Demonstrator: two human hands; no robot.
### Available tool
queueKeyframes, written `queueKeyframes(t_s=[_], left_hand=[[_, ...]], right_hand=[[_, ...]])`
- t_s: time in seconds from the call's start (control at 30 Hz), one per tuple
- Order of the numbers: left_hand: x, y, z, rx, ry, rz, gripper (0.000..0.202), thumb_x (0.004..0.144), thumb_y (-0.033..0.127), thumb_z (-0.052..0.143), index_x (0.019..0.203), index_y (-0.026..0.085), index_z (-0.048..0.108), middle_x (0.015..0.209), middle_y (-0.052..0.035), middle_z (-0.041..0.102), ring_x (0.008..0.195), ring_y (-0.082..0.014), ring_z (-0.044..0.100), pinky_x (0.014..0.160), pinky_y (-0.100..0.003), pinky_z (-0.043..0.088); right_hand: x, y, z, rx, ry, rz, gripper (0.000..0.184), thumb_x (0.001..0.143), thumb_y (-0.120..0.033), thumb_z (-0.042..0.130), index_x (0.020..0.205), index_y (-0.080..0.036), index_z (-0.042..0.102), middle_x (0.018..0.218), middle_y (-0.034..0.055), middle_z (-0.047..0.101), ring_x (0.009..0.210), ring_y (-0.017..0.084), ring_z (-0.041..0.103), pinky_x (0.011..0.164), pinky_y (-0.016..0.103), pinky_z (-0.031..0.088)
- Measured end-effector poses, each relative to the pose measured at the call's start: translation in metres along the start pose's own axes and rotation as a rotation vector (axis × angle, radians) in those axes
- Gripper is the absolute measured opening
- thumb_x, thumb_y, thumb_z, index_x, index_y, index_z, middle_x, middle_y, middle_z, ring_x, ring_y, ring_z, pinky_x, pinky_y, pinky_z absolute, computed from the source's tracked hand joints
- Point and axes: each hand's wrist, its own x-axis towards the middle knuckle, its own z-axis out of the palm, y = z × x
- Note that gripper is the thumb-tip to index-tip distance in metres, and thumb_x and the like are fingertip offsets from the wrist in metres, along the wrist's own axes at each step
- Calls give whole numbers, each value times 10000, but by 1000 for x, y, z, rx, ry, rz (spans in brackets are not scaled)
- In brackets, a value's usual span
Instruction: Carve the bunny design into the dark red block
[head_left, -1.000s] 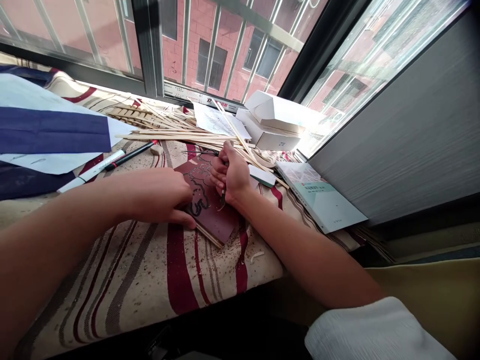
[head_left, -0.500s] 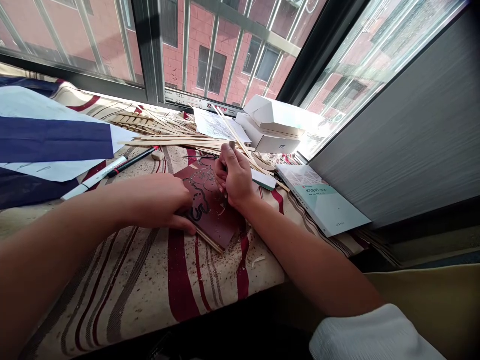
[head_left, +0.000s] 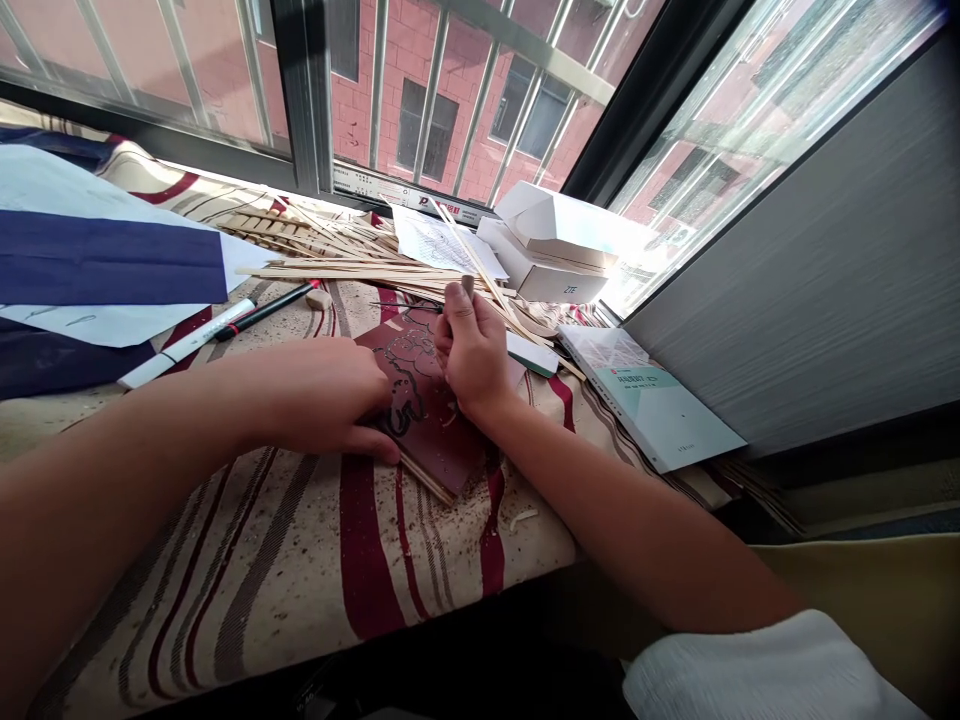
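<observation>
A flat reddish-brown wooden board [head_left: 442, 455] with a black-outlined, partly cut design lies at a slant on the striped cloth. At its left side, my left hand [head_left: 341, 395] grips the edge, the thumb along the near corner and the other fingers mostly out of sight. My right hand [head_left: 474, 350] is closed in a fist over the board's right half. Out of the top of that fist pokes the butt of a carving tool's handle [head_left: 468, 284]; its blade is hidden. Small dark chips are strewn over the board and cloth.
Thin wooden strips [head_left: 360, 268] are heaped behind the board, near a sketched paper [head_left: 442, 245] and a white box [head_left: 555, 270]. A book [head_left: 660, 405] lies to the right. Markers [head_left: 187, 345] and blue-and-white sheets [head_left: 105, 255] lie left. The cloth [head_left: 375, 590] ends at a near edge.
The view has shifted slightly. Both hands keep their holds, and the right fist has barely moved over the board.
</observation>
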Motion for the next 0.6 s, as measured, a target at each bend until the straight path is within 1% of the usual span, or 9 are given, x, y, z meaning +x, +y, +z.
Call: queueKeyframes(t_s=[0.13,0.3,0.37,0.53,0.6], left_hand=[[-1,0,-2,4,5,19,611,983,636,897,594,258,615,589,-44,671,506,-180,422,576,-399,261],[1,-1,-3,-42,-27,-4,615,957,643,912,590,272,587,589,-45,654,503,-207,448,583,-408,271],[1,1,-4,-31,-32,-18,614,949,645,922,589,271,594,600,-48,658,514,-211,459,595,-414,276],[3,8,-7,11,-54,-66,602,958,650,918,589,263,641,607,-61,679,536,-205,464,623,-419,287],[5,7,-7,5,-79,-88,600,942,663,921,589,266,642,631,-74,698,542,-215,484,621,-423,294]], right_hand=[[3,-3,-2,67,15,47,561,1153,-625,735,838,-300,403,580,-113,324,450,96,278,397,260,185],[4,-5,-4,74,-19,20,553,1170,-543,739,812,-294,399,580,-115,344,436,86,270,405,261,215],[4,-3,-5,61,-8,21,547,1181,-529,719,803,-292,401,578,-112,347,440,87,269,410,263,217],[7,2,-6,-27,68,-7,529,1148,-580,751,825,-293,446,595,-93,367,499,114,327,447,272,242],[8,4,-6,-57,52,4,511,1150,-621,731,851,-293,478,617,-85,380,516,121,334,458,273,244]])
